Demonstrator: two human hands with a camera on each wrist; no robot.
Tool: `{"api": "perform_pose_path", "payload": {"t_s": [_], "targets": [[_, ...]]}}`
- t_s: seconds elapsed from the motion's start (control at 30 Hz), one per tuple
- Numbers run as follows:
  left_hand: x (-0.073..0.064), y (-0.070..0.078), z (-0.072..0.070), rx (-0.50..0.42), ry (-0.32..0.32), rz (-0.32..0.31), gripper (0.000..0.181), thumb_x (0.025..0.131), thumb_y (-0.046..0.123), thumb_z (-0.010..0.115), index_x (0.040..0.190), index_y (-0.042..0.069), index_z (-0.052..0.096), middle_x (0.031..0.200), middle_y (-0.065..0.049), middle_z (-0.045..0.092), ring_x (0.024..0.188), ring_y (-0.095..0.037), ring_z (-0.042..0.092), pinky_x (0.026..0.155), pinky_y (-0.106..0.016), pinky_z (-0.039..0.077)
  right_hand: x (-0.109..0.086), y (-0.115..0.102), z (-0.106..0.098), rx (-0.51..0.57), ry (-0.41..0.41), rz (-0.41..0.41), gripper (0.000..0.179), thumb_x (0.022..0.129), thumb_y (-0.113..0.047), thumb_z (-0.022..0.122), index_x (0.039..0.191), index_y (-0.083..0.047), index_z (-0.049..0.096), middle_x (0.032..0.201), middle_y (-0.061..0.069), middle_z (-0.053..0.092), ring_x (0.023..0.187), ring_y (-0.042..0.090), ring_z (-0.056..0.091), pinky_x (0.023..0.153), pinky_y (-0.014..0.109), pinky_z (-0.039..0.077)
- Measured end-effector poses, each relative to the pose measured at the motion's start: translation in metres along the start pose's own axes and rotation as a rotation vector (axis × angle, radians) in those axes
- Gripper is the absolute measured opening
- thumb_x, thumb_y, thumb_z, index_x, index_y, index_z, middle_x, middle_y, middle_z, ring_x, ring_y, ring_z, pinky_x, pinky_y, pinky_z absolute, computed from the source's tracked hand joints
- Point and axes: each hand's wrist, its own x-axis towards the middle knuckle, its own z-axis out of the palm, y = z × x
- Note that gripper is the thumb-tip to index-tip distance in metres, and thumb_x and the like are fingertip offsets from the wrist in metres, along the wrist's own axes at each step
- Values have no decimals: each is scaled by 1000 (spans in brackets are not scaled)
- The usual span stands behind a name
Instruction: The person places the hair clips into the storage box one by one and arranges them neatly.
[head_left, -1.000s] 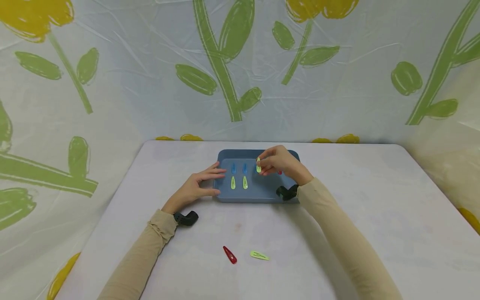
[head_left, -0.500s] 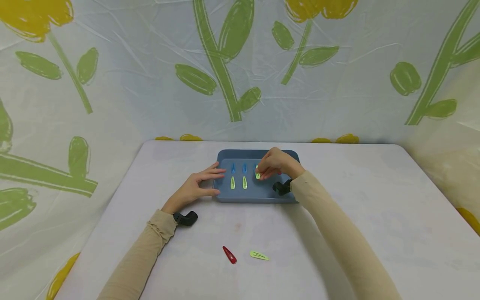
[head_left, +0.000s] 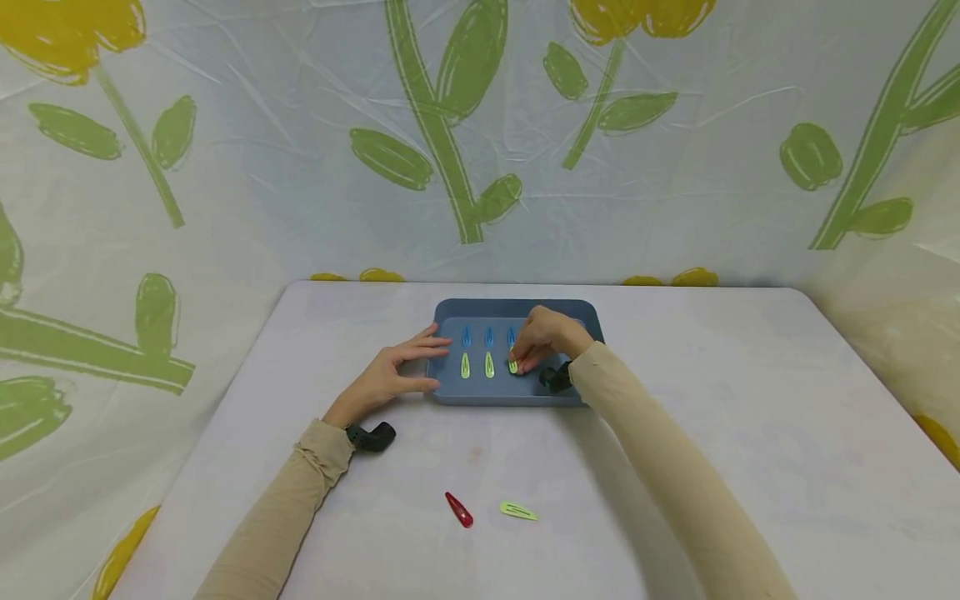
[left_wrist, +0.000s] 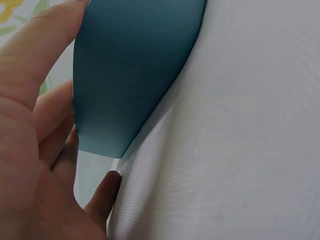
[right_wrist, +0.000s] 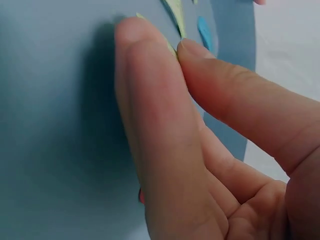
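Note:
My right hand (head_left: 551, 332) pinches a yellow-green snap hair clip (head_left: 513, 367) between thumb and fingertips, low over the blue-grey tray (head_left: 487, 400). In the right wrist view the fingers cover most of this clip. Blue hair clips (head_left: 489, 337) form a row in the tray, with two yellow-green clips (head_left: 465, 365) in a row nearer me. The held clip is in line with these two, just in front of the third blue clip. My left hand (head_left: 386, 377) rests with spread fingers at the tray's left side; its wrist view shows fingers against the tray wall (left_wrist: 130, 65).
On the white table (head_left: 360, 517), in front of the tray, lie a red hair clip (head_left: 459, 510) and another yellow-green clip (head_left: 519, 511). A bit of red (right_wrist: 141, 195) shows behind the right fingers in the tray. A flower-print sheet (head_left: 300, 167) hangs behind the table.
My right hand has lowered the yellow-green clip and drawn it toward me, from over the blue row to the yellow-green row. The left hand has stayed put.

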Motion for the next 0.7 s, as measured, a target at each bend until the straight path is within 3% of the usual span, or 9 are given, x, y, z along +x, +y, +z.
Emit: {"api": "perform_pose_path", "payload": {"t_s": [0.3,0.53,0.7], "targets": [[1,4,1,4,3,-2,55,83,2,79,135,-2,60,151,-7,46,151,-18,14,120,-50,17,3,1,5,-33,28,22,10,82,6,77,89,12,73,74,18,72,57,19,70,60,29,60],[1,28,1,-26,-7,-20,55,83,3,79,133,-8,58,150,-17,46,152,-26,14,119,-53,16,1,2,7,-77,56,17,11,82,3,77,89,11,74,76,18,72,57,18,70,60,28,59],[-1,33,1,-18,-5,-20,54,83,3,79,132,-8,59,150,-19,45,151,-29,14,119,-54,17,1,2,8,-111,69,8,10,83,1,78,86,10,74,75,17,73,57,19,71,62,29,60]]}}
